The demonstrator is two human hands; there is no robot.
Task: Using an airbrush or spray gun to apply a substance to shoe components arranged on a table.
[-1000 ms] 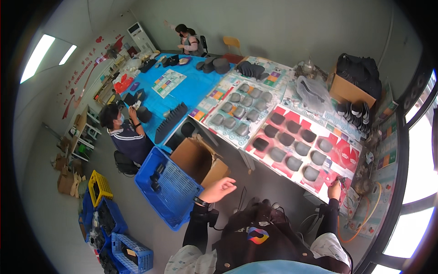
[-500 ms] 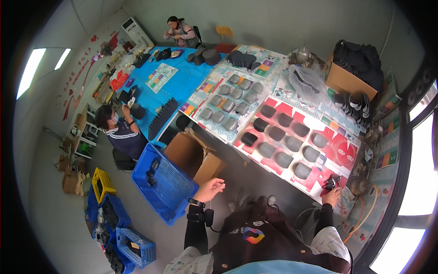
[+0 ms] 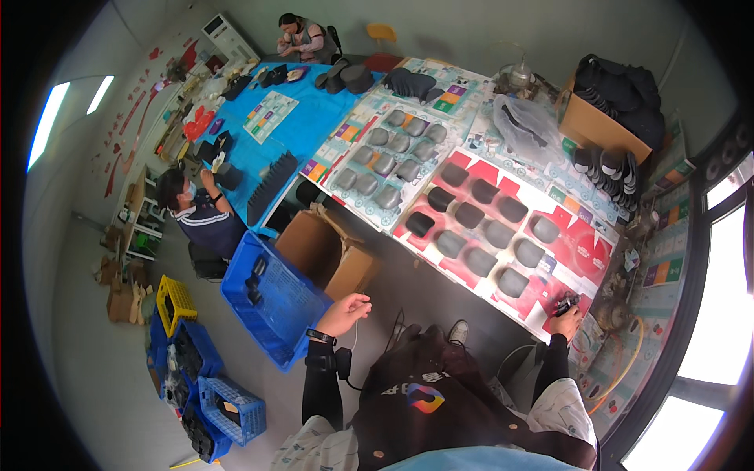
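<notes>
Since a second ago the right hand (image 3: 564,320) has stayed at the near corner of the surface (image 3: 542,315), while the left hand (image 3: 343,314) has kept to the air over the floor, just beside the open cardboard box (image 3: 330,255) and the blue crate (image 3: 271,298). From the head view, the right fingers are clamped on a small dark tool (image 3: 567,302) resting at the surface edge, near rows of grey moulded pieces (image 3: 483,235) laid on red sheets. The left fingers are loosely curled, pinching a thin white cord (image 3: 355,334); two other people sit at the blue-covered end.
</notes>
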